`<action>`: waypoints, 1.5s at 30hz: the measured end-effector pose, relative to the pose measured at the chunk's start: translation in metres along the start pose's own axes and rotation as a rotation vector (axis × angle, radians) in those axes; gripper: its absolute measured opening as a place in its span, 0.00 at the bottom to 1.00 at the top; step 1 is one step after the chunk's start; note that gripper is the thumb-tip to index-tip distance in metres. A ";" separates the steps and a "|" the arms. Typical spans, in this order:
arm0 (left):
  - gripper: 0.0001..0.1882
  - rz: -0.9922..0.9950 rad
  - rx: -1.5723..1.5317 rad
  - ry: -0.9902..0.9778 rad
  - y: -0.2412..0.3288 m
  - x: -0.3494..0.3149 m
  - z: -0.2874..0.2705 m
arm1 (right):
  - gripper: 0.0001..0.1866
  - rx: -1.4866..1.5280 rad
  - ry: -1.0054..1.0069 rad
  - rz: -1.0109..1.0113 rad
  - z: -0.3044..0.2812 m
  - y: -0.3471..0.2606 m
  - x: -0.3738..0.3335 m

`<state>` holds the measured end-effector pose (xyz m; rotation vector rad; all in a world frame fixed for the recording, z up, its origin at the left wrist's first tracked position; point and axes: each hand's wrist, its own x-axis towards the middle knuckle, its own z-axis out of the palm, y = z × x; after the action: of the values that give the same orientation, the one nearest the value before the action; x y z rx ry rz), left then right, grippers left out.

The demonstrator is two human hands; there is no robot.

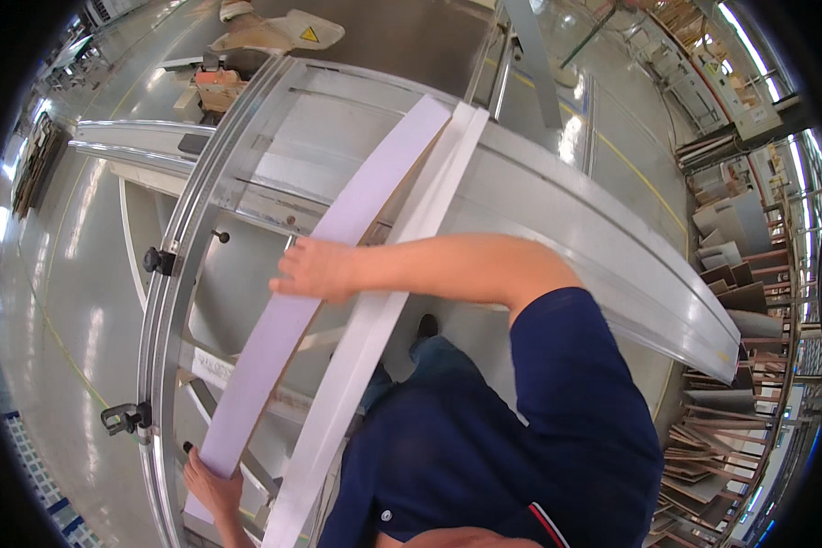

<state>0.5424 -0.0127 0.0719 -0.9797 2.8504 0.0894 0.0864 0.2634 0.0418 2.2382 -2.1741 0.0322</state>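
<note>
Long lilac strip, a hand near one end and a hand at mid-length

Strip (pixel 265 365) looks like thin coated board: likely stiff, fairly light, a bit slippery on its smooth face, edges probably chip-prone. Best held by both long edges, two hands spread apart. It slants along the white rail (pixel 354 365), far end over the silver sliding table (pixel 530 201); can't tell whether resting or lifted.

Nearest me, left hand (pixel 217 486): around the strip's near end, partly closed; fingers underneath hidden, so grip firmness unclear. Farther up, right hand (pixel 318 269): laid across the strip's face, fingers bent together at the left edge, barely spread; thumb not clear.

Left of that, metal fence (pixel 160 347) with a black knob (pixel 160 262) and a clamp-like stop (pixel 126 418). Beyond, a pale guard (pixel 288 32) with a yellow warning triangle. Far right, stacked board offcuts (pixel 703 447).
</note>
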 end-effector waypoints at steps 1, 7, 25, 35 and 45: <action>0.53 0.005 0.015 0.038 0.008 0.002 -0.013 | 0.35 -0.026 0.054 0.016 -0.008 -0.001 -0.012; 0.50 0.193 0.086 0.288 0.011 0.007 -0.010 | 0.38 -0.111 0.258 0.053 -0.058 0.012 -0.069; 0.53 0.178 -0.181 -0.361 0.032 0.034 0.034 | 0.43 0.224 -0.320 0.106 -0.011 0.023 -0.057; 0.74 0.279 -0.291 -0.569 0.025 0.068 0.038 | 0.52 1.388 0.644 1.181 0.023 -0.125 -0.062; 0.72 0.210 -0.206 -0.462 0.037 0.058 0.024 | 0.47 2.526 1.254 1.564 0.072 -0.116 0.029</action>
<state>0.4767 -0.0169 0.0405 -0.5863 2.5306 0.5604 0.2032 0.2360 -0.0291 0.9665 0.8144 -2.2038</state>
